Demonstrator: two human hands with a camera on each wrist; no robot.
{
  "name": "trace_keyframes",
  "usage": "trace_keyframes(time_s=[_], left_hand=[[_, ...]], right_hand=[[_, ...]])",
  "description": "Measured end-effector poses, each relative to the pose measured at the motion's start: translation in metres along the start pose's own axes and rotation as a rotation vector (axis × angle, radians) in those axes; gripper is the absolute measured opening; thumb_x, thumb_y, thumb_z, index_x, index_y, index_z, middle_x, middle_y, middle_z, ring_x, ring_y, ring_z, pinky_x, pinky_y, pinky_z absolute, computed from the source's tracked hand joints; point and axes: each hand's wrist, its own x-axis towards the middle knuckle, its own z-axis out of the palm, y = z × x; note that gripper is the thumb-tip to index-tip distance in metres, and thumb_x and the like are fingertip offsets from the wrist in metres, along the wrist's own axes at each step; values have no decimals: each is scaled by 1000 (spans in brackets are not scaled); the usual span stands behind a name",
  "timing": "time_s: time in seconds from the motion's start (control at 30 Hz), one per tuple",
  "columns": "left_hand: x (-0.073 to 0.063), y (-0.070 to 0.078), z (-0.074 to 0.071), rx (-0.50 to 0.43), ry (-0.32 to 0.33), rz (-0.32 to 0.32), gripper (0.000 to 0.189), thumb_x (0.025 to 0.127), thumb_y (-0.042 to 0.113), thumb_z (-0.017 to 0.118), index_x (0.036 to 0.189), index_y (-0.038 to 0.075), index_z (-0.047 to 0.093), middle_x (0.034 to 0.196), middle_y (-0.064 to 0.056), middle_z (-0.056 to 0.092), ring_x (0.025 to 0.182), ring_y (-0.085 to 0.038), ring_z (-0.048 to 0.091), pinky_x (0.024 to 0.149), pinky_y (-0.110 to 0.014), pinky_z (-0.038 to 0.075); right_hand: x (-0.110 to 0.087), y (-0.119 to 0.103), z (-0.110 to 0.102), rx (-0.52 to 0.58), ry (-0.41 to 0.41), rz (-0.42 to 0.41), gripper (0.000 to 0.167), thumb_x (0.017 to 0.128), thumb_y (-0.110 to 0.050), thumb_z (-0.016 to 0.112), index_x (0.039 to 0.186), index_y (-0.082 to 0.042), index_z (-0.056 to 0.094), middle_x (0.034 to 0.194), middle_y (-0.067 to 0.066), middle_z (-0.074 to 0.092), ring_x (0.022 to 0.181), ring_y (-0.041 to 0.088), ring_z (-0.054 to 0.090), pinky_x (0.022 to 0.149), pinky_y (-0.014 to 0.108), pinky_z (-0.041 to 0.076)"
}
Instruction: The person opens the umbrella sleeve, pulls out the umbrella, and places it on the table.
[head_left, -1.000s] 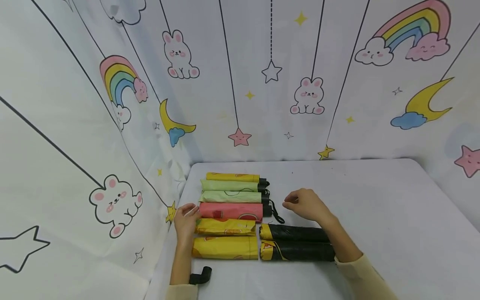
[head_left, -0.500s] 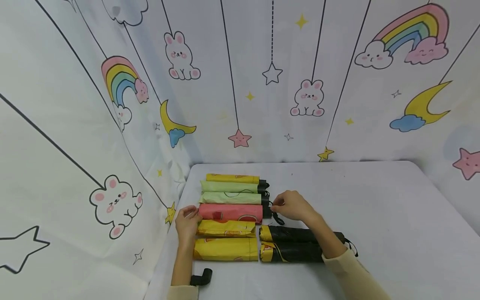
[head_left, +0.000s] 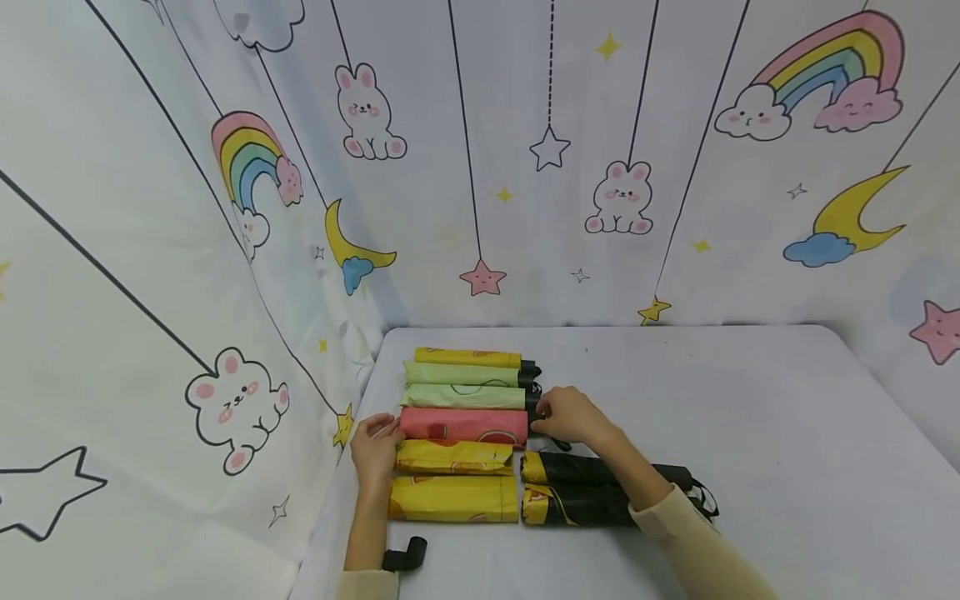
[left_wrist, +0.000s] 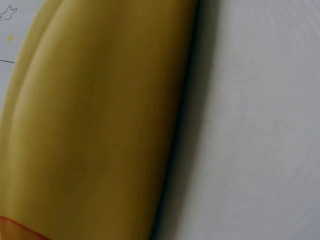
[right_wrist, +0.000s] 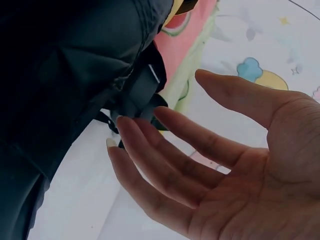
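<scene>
A folded pink-red umbrella (head_left: pixel 465 425) with watermelon print lies crosswise in a row of folded umbrellas. My left hand (head_left: pixel 373 450) is at its left end, fingertips right at the edge, fingers loosely bent. At its black handle end is my right hand (head_left: pixel 572 417); in the right wrist view its fingers (right_wrist: pixel 165 185) are relaxed and spread near the black handle (right_wrist: pixel 142 87). Just nearer to me lies a yellow umbrella (head_left: pixel 453 457), with another yellow umbrella (head_left: pixel 453 498) below it. The left wrist view shows only yellow fabric (left_wrist: pixel 100 125) close up; the left hand is hidden there.
Beyond the pink-red one lie two pale green umbrellas (head_left: pixel 465 397) and a far yellow umbrella (head_left: pixel 467 357). Two black umbrellas (head_left: pixel 577 469) with yellow ends lie under the right forearm. A small black piece (head_left: pixel 407 555) is at the left wrist. Printed cloth (head_left: pixel 525 208) walls the back and left.
My right hand has moved left to the handle end of the pink-red umbrella. My left hand stays at the other end. The umbrellas lie as before.
</scene>
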Motion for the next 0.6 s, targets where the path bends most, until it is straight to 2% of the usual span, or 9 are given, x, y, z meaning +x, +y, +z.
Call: trace_keyframes(time_s=[0.1, 0.17, 0.3, 0.43, 0.5, 0.6], left_hand=[[0, -1, 0, 5, 22, -7, 44, 88, -16, 70, 129, -11, 57, 131, -32, 60, 123, -41, 65, 73, -16, 58], [0, -2, 0, 1, 31, -10, 44, 88, -16, 70, 130, -11, 57, 130, -32, 61, 122, -41, 66, 72, -16, 59], [0, -2, -1, 5, 37, -13, 44, 88, -15, 71, 129, -11, 57, 130, -32, 62, 120, -40, 67, 71, -17, 59], [1, -2, -1, 21, 29, -16, 44, 88, -15, 72, 129, -10, 57, 130, -31, 63, 121, -38, 67, 71, -17, 59], [1, -2, -2, 25, 25, -15, 44, 88, -15, 71, 129, -10, 57, 130, -32, 62, 121, -38, 67, 72, -17, 59], [2, -3, -1, 33, 22, -12, 43, 87, -14, 72, 128, -9, 58, 129, -31, 63, 120, -38, 68, 72, -17, 59]], right_hand=[[3, 0, 1, -15, -16, 6, 25, 91, -19, 82, 107, -1, 79, 90, 5, 74, 77, 18, 67, 72, 41, 61], [5, 1, 2, -15, -40, 11, 20, 91, -18, 82, 101, -1, 79, 83, 4, 71, 70, 16, 62, 65, 37, 57], [12, 4, 4, -24, -110, 18, 15, 90, -18, 82, 85, -5, 74, 66, -1, 57, 56, 13, 48, 52, 29, 41], [19, 6, 8, -50, -163, 10, 28, 90, -15, 82, 71, -9, 63, 57, -4, 38, 51, 12, 34, 49, 28, 29], [22, 7, 9, -75, -171, 9, 30, 89, -13, 82, 70, -9, 59, 58, -4, 36, 52, 13, 33, 50, 28, 29], [25, 6, 11, -100, -159, 11, 22, 87, -6, 81, 77, -7, 61, 64, 0, 46, 58, 16, 38, 53, 31, 33]])
